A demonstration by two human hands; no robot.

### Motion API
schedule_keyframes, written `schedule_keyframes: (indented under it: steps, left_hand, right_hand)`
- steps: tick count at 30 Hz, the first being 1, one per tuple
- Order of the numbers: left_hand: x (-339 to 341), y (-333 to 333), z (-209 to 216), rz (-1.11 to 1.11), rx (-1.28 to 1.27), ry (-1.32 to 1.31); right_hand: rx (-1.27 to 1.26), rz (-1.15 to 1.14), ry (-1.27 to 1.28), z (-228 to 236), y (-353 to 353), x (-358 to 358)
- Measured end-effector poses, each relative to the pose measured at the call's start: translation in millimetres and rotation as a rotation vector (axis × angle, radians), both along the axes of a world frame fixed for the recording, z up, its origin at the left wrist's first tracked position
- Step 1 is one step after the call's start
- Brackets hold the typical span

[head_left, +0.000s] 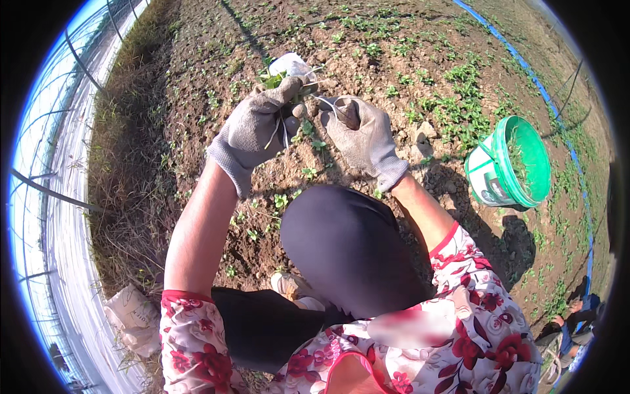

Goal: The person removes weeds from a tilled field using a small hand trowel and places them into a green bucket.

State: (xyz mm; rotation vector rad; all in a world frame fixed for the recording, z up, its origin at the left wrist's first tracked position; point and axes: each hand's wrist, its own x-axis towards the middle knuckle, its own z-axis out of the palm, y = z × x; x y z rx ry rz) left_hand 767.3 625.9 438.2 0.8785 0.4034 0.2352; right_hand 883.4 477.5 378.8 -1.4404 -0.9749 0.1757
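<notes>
My left hand (259, 121), in a dirty grey work glove, is closed around a small bunch of green-leaved seedlings (270, 80). Thin pale strands hang below its fingers; whether they are stems, roots or ties I cannot tell. My right hand (357, 131), gloved the same way, pinches a thin white strand (326, 104) just beside the left fingers. Both hands are raised over the soil, close together. Just beyond the left hand, a white object (290, 64), perhaps a bag or plastic tub, is partly hidden by it.
A white and green bucket (491, 172) with plant bits inside stands tilted at the right. Small seedlings (462, 98) dot the brown soil. A blue hose (525, 65) runs along the right. Dry grass (125, 131) and white sheeting (65, 243) edge the left. Another person (577, 322) is at lower right.
</notes>
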Motion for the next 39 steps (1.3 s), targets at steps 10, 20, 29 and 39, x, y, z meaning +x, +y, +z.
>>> schedule_keyframes:
  steps: [10,20,29,39]
  left_hand:
    - [-3,-62,17,-0.009,1.012,-0.008]
    - [1,-70,4,0.095,-0.267,-0.335]
    - [-2,-91,30,-0.008,1.337,-0.318]
    - [18,-135,60,-0.324,0.063,-0.215]
  right_hand:
    - [0.176,-0.062,0.013,39,-24,-5]
    - [-0.032,0.483,0.077,80,-65,-7]
    - [-0.16,0.227,-0.573,108,-62,-7]
    - [-0.018,0.081,-0.495,79,-86,55]
